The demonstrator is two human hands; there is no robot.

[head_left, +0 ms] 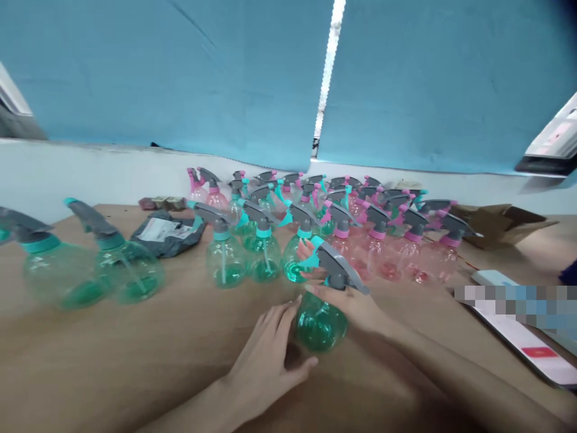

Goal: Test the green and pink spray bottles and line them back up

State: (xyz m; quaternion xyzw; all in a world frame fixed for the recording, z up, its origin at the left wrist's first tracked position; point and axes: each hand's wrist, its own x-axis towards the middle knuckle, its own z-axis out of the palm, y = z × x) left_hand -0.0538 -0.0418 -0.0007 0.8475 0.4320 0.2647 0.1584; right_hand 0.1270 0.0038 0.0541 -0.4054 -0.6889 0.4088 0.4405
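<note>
Both of your hands are on one green spray bottle (321, 326), which stands on the table (135, 361) just in front of you, a little apart from the massed rows behind it. Your left hand (265, 355) cups the round body, thumb low and fingers curled over the near side, so that grip is closed loosely on the bottle. Your right hand (360, 308) wraps the neck under the grey trigger head (337, 272), and that grip is closed on the bottle too. To handle it well, I judge that you should keep the left palm snug on the slippery belly so the body cannot turn, and work only at the neck with the right. The bottle's long axis runs from its base by your wrists up and slightly away from you, close to upright. The head lies across that axis, from upper left to lower right, with its teal part at the left end; motion blur hides which end is the nozzle. Behind stand green bottles (243, 255) and pink bottles (396, 252), and two more green ones (90, 273) sit well apart at the left.
</note>
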